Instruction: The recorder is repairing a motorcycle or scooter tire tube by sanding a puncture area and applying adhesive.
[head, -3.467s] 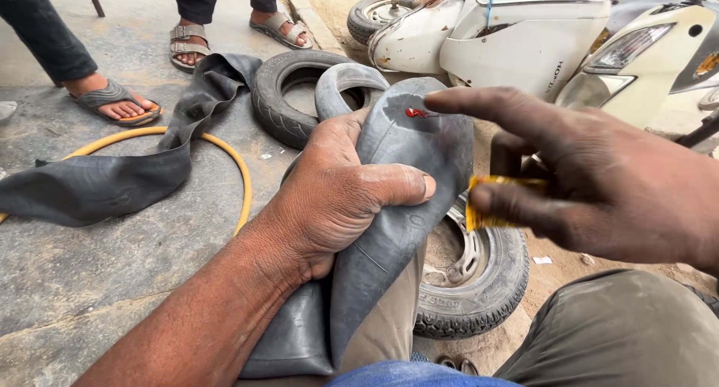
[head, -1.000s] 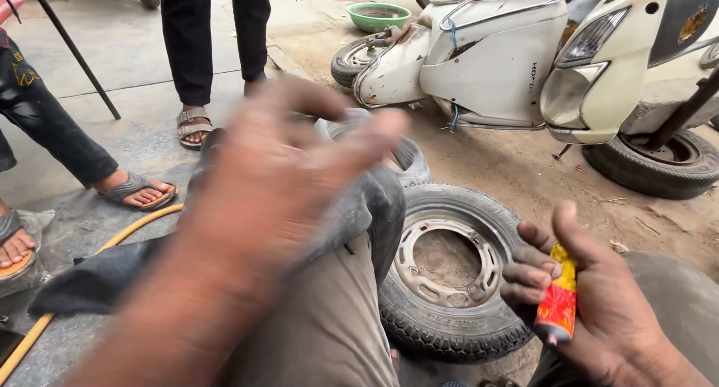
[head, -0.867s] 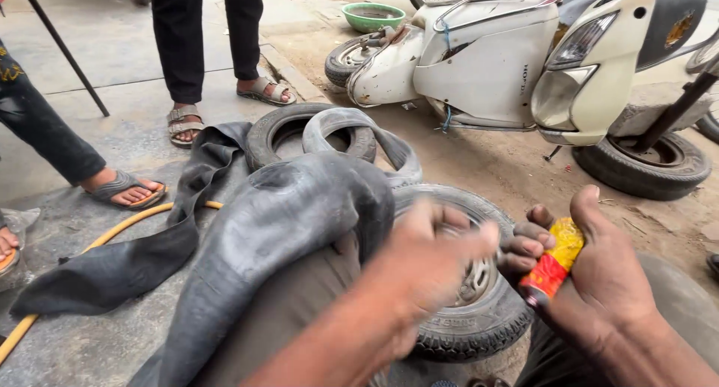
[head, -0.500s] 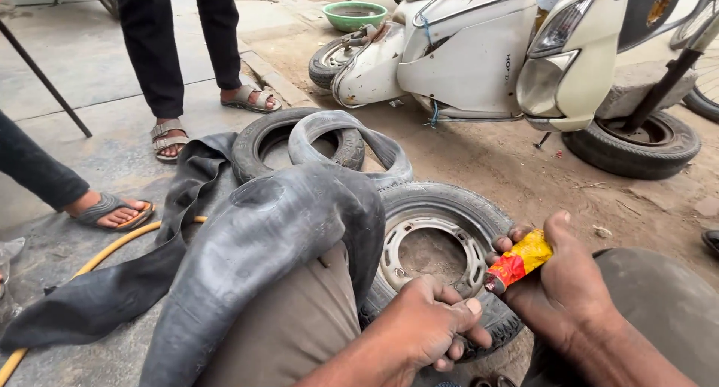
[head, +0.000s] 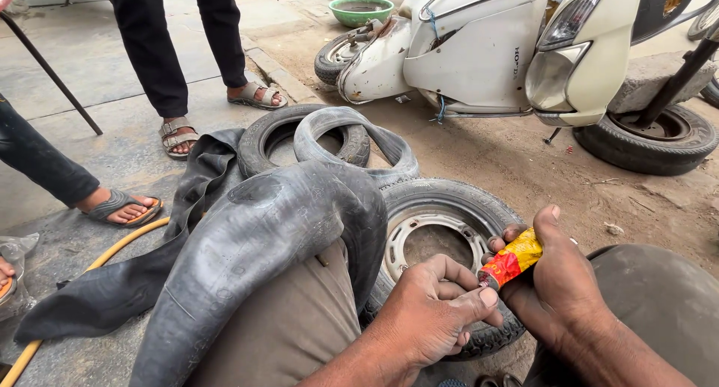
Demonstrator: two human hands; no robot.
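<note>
Over the wheel (head: 442, 245) w/ tyre, our right hand (head: 558, 293) grips a red-yellow tube (head: 511, 258); left hand (head: 434, 316) pinches its tip. Black inner tube (head: 262, 237) lies across our knee.

Item: inner tube (head: 262, 245), draped over my left knee, its loose end trailing left onto the pavement beside a hose (head: 97, 263). Item: wheel with tyre (head: 442, 230), lying flat on the ground between my knees, just behind my hands. Item: small tube (head: 511, 258), held in my right hand (head: 562, 297), its nozzle end meeting the fingertips of my left hand (head: 434, 320) (the two hands touch there). Item: second tyre (head: 281, 132), behind the wheel, with another inner tube (head: 352, 132) lying across it. Item: scooter (head: 487, 50), farther back and right. Item: basin (head: 361, 10), behind the scooter's rear wheel. Item: bystanders' sandalled feet (head: 180, 136), back left.
</note>
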